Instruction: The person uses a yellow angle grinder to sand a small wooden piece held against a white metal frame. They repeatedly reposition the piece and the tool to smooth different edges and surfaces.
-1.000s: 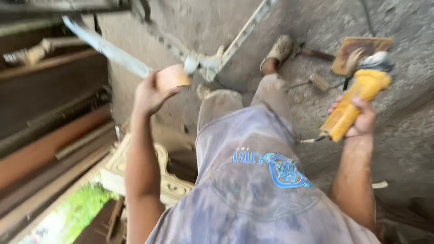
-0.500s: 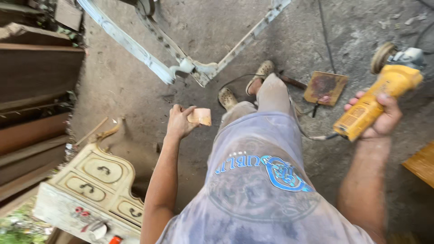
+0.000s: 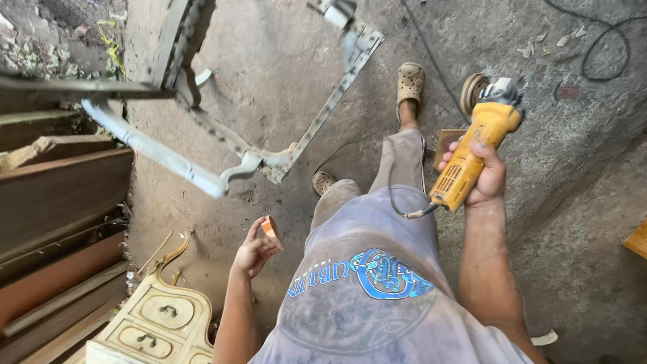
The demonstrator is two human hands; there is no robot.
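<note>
My right hand (image 3: 482, 174) grips the body of a yellow angle grinder (image 3: 477, 143), its sanding disc (image 3: 471, 92) pointing away from me and its black cord (image 3: 397, 195) trailing down across my trousers. My left hand (image 3: 252, 251) holds a small orange-tan block (image 3: 272, 230) between the fingertips, out to the left of my waist. Below me are my grey printed shirt, my grey trousers and both sandalled feet on the concrete floor.
A pale carved furniture frame (image 3: 202, 172) lies on the floor ahead left. A cream cabinet front with drawers (image 3: 153, 322) stands at bottom left. Brown wooden boards (image 3: 57, 202) stack along the left edge. A square sanding sheet (image 3: 445, 145) lies near my right foot, a black cable (image 3: 606, 40) at top right.
The view has swung over the floor. My left hand with the block has dropped from raised to waist height. The grinder stays gripped in my right hand. I have stepped forward.
</note>
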